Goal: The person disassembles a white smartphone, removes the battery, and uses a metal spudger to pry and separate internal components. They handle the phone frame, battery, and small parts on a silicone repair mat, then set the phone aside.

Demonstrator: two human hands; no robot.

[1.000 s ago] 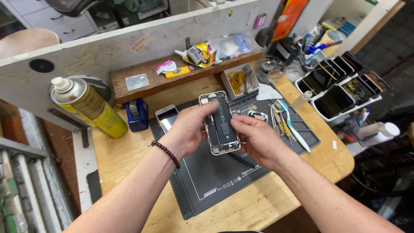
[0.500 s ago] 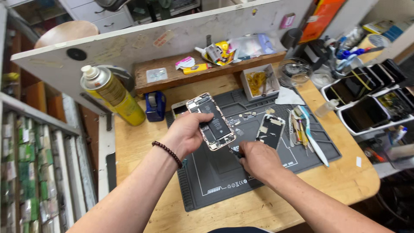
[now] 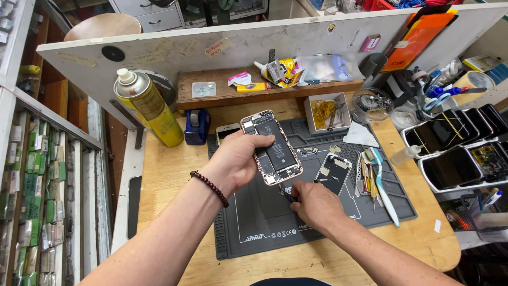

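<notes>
My left hand (image 3: 236, 161) holds an opened phone body (image 3: 272, 146) above the grey work mat (image 3: 264, 222), its battery and inner parts facing up. My right hand (image 3: 313, 203) rests low on the mat just below the phone, fingers pinched on a small dark tool (image 3: 286, 194) whose tip I cannot make out. A detached phone screen (image 3: 333, 173) lies face down on the mat to the right of my right hand. Another phone (image 3: 226, 132) lies partly hidden behind my left hand.
A yellow spray can (image 3: 147, 109) and a blue tape dispenser (image 3: 197, 126) stand at the back left. A small parts box (image 3: 326, 112), tweezers and a toothbrush (image 3: 382, 182) lie right of the mat. Trays of phones (image 3: 455, 148) sit at the far right.
My right hand has let go of the phone body and dropped to the mat. The left hand keeps the phone raised. The camera view shifted left.
</notes>
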